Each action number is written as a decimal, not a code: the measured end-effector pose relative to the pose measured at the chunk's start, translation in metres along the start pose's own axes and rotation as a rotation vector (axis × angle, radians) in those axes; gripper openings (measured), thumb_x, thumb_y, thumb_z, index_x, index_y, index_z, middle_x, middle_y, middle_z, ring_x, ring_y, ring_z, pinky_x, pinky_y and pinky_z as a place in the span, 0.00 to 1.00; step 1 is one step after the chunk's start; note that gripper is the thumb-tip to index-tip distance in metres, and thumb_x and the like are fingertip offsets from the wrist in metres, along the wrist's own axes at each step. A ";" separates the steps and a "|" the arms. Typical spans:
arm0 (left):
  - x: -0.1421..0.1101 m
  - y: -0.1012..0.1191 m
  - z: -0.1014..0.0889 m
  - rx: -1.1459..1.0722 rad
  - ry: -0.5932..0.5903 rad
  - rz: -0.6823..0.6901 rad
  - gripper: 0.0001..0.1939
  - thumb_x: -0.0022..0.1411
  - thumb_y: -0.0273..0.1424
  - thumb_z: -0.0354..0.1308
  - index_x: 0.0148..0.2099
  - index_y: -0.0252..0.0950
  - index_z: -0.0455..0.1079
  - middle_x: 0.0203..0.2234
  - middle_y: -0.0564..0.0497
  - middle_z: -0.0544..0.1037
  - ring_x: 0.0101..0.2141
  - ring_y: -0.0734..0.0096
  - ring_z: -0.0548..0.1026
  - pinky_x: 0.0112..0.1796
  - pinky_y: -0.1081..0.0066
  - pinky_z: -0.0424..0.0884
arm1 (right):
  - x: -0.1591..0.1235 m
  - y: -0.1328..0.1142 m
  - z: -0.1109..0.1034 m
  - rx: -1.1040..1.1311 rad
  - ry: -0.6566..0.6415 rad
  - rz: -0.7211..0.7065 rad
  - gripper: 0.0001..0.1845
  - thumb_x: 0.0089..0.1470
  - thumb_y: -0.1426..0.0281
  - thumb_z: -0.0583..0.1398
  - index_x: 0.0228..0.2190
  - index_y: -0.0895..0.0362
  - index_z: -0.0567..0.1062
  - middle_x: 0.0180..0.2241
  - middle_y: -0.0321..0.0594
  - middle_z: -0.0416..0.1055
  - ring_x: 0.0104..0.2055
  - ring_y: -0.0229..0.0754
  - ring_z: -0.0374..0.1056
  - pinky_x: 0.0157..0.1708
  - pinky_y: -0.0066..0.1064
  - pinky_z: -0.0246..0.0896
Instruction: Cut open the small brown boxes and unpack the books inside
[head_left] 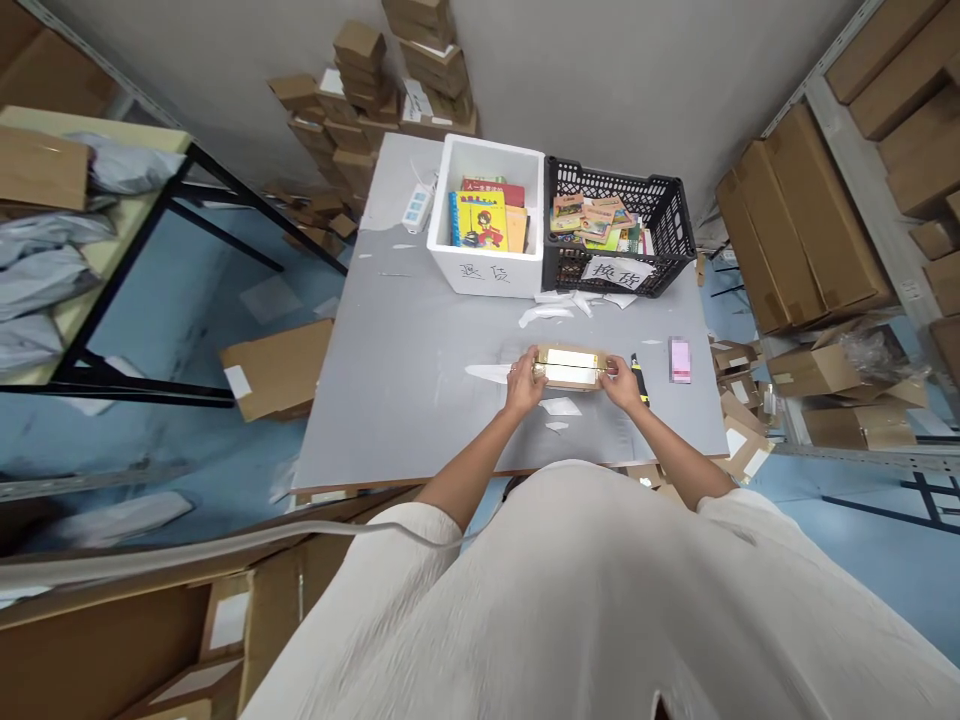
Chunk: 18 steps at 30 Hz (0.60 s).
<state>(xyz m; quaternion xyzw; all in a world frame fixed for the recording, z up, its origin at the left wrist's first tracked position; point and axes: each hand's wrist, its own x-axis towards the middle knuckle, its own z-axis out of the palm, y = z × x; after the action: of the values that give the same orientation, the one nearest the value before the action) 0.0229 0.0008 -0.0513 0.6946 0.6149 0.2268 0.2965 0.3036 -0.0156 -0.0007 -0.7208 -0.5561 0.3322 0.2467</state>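
Note:
A small cardboard box (568,380) rests on the grey table, a white label with a dark slit line across its top. My left hand (525,382) grips its left end, fingers wrapped round the edge. At the opposite end my right hand (620,382) pinches the box's corner near the slit. Just right of that hand lies a black and yellow utility knife (639,380). White paper scraps (561,406) lie in front of the box, and a longer white strip (487,373) is beside my left hand. What is inside the box is hidden.
Behind stand a white foam box (487,275) with books and a black plastic crate (555,265) with booklets. A phone (680,360) lies at right, a power strip (417,208) at back left. Cartons (810,230) and shelving flank the grey table (390,400).

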 end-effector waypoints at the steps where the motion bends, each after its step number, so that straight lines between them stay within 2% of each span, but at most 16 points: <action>1: 0.000 0.000 -0.001 0.003 -0.011 0.006 0.45 0.70 0.33 0.59 0.85 0.43 0.52 0.71 0.39 0.75 0.63 0.44 0.76 0.63 0.47 0.75 | 0.000 -0.001 0.001 0.011 0.013 0.020 0.29 0.58 0.68 0.60 0.61 0.53 0.76 0.57 0.49 0.83 0.55 0.53 0.81 0.58 0.48 0.79; 5: 0.001 -0.001 -0.002 0.009 -0.031 0.063 0.46 0.69 0.31 0.57 0.85 0.40 0.50 0.77 0.38 0.68 0.70 0.43 0.72 0.65 0.46 0.73 | 0.004 -0.007 0.003 0.013 0.059 0.059 0.28 0.60 0.68 0.58 0.62 0.54 0.74 0.60 0.51 0.81 0.58 0.52 0.80 0.59 0.46 0.78; 9: 0.000 -0.003 -0.001 -0.016 -0.008 0.080 0.48 0.70 0.31 0.57 0.86 0.40 0.45 0.80 0.36 0.63 0.72 0.44 0.70 0.67 0.46 0.72 | 0.012 -0.006 0.002 -0.003 0.097 0.005 0.30 0.64 0.67 0.56 0.66 0.54 0.70 0.64 0.54 0.77 0.59 0.51 0.79 0.59 0.44 0.77; 13: -0.002 -0.007 -0.001 -0.021 -0.015 0.082 0.44 0.72 0.33 0.58 0.85 0.39 0.50 0.73 0.34 0.71 0.69 0.45 0.73 0.66 0.47 0.74 | 0.020 0.003 -0.002 -0.094 0.028 -0.117 0.32 0.67 0.65 0.56 0.70 0.53 0.70 0.69 0.56 0.72 0.63 0.56 0.76 0.62 0.52 0.76; 15: -0.003 -0.007 -0.001 -0.029 -0.028 0.090 0.41 0.72 0.32 0.58 0.83 0.39 0.54 0.69 0.35 0.75 0.68 0.44 0.74 0.66 0.46 0.73 | 0.026 0.007 -0.004 -0.172 -0.041 -0.172 0.35 0.69 0.63 0.56 0.73 0.53 0.69 0.75 0.57 0.65 0.70 0.59 0.71 0.68 0.57 0.70; 18: -0.003 -0.005 -0.003 -0.032 -0.040 0.088 0.38 0.72 0.30 0.58 0.80 0.41 0.58 0.67 0.37 0.77 0.66 0.43 0.74 0.66 0.45 0.72 | 0.038 0.013 -0.006 -0.293 -0.154 -0.178 0.37 0.73 0.56 0.53 0.76 0.55 0.68 0.80 0.54 0.58 0.78 0.61 0.60 0.77 0.57 0.59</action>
<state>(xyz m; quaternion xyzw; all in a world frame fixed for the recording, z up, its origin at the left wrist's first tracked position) 0.0163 -0.0015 -0.0525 0.7207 0.5737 0.2355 0.3098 0.3224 0.0175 -0.0136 -0.6696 -0.6772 0.2786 0.1243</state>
